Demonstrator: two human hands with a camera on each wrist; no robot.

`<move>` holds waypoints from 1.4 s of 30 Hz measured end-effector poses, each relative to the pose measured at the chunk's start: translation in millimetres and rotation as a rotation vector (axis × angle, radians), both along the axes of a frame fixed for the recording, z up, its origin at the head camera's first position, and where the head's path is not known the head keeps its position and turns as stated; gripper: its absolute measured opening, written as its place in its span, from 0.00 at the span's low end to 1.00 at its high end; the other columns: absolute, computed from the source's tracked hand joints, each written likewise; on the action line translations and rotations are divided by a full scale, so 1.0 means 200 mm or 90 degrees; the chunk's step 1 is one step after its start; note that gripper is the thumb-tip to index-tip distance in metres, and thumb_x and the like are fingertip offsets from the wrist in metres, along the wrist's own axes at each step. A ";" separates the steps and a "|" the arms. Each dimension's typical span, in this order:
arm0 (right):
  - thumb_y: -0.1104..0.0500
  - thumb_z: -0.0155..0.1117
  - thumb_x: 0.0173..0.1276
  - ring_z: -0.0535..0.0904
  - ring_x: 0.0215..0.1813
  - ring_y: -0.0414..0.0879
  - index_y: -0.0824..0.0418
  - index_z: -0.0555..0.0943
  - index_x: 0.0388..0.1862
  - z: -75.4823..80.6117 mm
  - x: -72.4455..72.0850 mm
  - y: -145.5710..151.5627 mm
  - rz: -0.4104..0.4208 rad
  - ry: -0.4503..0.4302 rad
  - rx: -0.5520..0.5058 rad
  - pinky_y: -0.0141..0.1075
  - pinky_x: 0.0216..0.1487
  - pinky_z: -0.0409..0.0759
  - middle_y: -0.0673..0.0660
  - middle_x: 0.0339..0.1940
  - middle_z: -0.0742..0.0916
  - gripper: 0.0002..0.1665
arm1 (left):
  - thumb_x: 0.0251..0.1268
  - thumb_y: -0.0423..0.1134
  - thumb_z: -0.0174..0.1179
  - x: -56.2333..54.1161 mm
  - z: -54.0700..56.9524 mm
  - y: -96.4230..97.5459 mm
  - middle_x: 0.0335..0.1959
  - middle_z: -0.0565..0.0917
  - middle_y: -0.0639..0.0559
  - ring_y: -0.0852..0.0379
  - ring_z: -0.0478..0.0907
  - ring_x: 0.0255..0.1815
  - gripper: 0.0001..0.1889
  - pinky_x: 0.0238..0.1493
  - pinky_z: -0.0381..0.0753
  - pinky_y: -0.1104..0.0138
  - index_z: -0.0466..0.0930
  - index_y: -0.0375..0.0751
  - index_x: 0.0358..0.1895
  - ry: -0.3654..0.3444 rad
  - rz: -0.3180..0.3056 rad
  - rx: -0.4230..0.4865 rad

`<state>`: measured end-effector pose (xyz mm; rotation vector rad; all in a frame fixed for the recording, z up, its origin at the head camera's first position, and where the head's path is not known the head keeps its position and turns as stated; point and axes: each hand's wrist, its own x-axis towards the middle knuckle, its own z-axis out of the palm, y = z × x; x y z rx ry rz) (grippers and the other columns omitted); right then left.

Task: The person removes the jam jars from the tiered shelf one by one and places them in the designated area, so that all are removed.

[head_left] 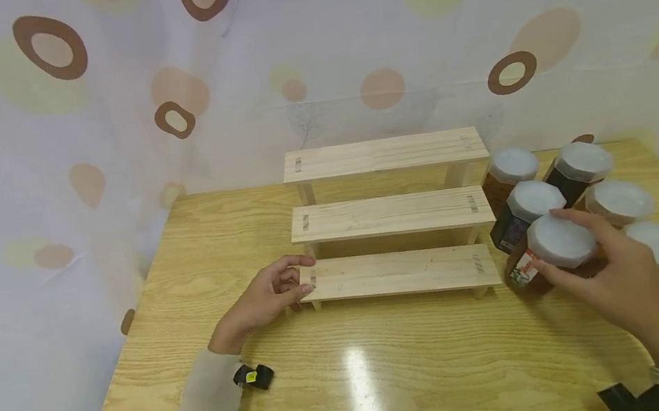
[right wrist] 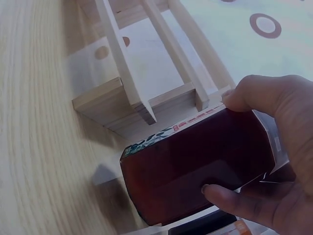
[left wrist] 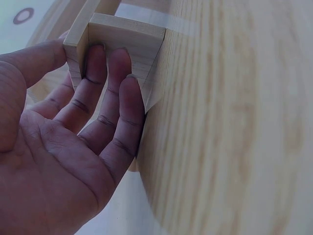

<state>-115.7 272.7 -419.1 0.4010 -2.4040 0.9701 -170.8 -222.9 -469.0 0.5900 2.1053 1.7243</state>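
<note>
A three-tier wooden step rack (head_left: pixel 399 273) stands on the table. My left hand (head_left: pixel 268 290) holds the left end of its lowest board, with the thumb and fingers around the board's edge in the left wrist view. On the right, my right hand (head_left: pixel 620 270) grips a dark red jar (right wrist: pixel 195 166) near its white lid (head_left: pixel 562 241). The jar has a label with red lettering and green leaves, and it leans beside the rack's right end. In the right wrist view its base appears slightly off the table. The palm of my right hand is hidden in the head view.
Several more white-lidded jars stand close together at the right, among them a dark jar (head_left: pixel 511 225) and a brown jar (head_left: pixel 498 192) near the rack. A patterned cloth (head_left: pixel 320 45) hangs behind the wood-grain table (head_left: pixel 305 391).
</note>
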 end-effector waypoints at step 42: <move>0.65 0.83 0.47 0.71 0.32 0.38 0.61 0.74 0.70 -0.12 -0.02 0.01 -0.049 -0.072 0.037 0.23 0.30 0.66 0.71 0.47 0.84 0.48 | 0.77 0.29 0.59 0.00 0.00 0.00 0.32 0.78 0.43 0.44 0.80 0.31 0.23 0.36 0.87 0.57 0.69 0.33 0.71 0.000 -0.013 0.008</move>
